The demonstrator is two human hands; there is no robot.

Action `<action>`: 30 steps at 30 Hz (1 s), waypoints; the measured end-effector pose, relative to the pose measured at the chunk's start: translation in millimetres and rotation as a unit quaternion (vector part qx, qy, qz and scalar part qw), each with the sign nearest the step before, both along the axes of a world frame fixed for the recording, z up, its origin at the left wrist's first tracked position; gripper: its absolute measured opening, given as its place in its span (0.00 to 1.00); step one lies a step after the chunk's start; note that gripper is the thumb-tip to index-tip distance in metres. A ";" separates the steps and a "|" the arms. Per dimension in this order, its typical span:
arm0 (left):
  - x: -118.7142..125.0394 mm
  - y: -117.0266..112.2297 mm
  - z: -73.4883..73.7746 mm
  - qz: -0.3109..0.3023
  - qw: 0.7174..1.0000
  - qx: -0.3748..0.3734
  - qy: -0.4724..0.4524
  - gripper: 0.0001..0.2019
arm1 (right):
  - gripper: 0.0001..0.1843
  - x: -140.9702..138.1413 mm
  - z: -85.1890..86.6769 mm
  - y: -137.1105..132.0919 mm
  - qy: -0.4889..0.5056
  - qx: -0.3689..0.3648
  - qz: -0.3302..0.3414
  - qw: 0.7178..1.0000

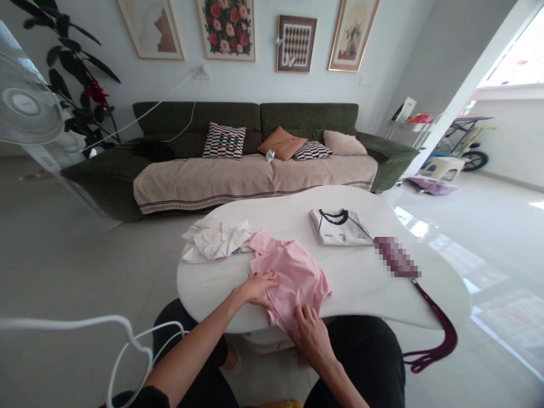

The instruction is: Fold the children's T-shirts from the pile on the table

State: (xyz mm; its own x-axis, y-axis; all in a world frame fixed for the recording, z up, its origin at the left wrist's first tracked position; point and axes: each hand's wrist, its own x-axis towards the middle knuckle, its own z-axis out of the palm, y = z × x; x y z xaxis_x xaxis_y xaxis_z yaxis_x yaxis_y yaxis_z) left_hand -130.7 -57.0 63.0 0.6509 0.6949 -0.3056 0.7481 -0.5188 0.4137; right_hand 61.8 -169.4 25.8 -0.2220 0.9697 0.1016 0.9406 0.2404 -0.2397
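A pink shirt point(293, 272) lies spread on the white table point(361, 283) near its front edge. My left hand point(257, 288) rests flat on the shirt's left side, fingers stretched out. My right hand point(310, 331) presses on the shirt's lower edge at the table's rim, fingers lying flat on the cloth. A crumpled white garment point(215, 241) lies to the left of the pink shirt. A folded white shirt with dark collar trim point(339, 226) sits farther back on the right.
A blurred object with a dark red cord point(437, 323) hangs off the table's right edge. Behind stands a green sofa point(255, 153) with cushions. A fan point(25, 107) stands at left; white cable point(123, 334) crosses the foreground.
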 end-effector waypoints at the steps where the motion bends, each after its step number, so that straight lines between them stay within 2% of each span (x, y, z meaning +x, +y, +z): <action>1: -0.9 0.4 1.1 -0.008 1.000 0.001 0.009 0.37 | 0.15 -0.3 -4.0 0.0 -0.015 0.004 -0.004 1.000; 5: -2.8 1.2 -0.2 -0.022 0.999 0.026 0.008 0.32 | 0.12 11.3 0.1 8.8 0.014 -0.023 0.007 1.000; 8: -1.8 1.5 -5.6 -0.022 0.998 0.058 -0.033 0.26 | 0.08 11.1 5.4 8.0 0.040 -0.020 0.026 0.999; 11: 1.1 4.4 -9.1 0.001 0.994 0.082 -0.068 0.20 | 0.23 -4.8 -0.3 -2.3 0.009 0.021 0.019 1.000; 13: 2.6 8.2 -9.1 0.021 0.994 0.086 -0.070 0.18 | 0.27 -16.0 -6.9 -8.1 -0.012 0.043 -0.003 0.999; 16: 1.6 14.9 -6.6 0.031 0.994 0.082 -0.071 0.17 | 0.22 -17.2 -11.9 -6.4 0.007 0.036 -0.015 0.999; 19: -2.2 18.2 -4.2 0.017 0.995 0.066 -0.077 0.22 | 0.15 4.3 -4.4 9.0 0.106 -0.017 -0.011 0.994; 21: -3.2 18.1 -3.9 0.007 0.995 0.058 -0.083 0.27 | 0.13 24.0 9.7 23.1 0.179 -0.031 -0.031 0.983; 23: -0.8 18.1 -4.3 0.018 0.991 0.066 -0.113 0.23 | 0.11 41.4 32.0 37.0 0.232 -0.008 -0.063 0.971; 26: 8.0 22.5 -3.1 0.069 0.976 0.102 -0.178 0.08 | 0.11 59.1 76.1 54.5 0.284 0.031 -0.096 0.954; 30: 15.4 39.4 10.9 0.146 0.948 0.144 -0.244 0.10 | 0.11 79.5 132.0 70.9 0.301 0.100 -0.117 0.941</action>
State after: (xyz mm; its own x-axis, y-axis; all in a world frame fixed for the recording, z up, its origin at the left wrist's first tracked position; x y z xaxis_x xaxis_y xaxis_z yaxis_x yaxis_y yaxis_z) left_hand -115.3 -17.6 73.9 0.4325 0.8762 0.2126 0.6335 -0.4631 0.6198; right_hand 141.3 -98.5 157.8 0.1522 0.9332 0.3254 0.6812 0.1396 -0.7187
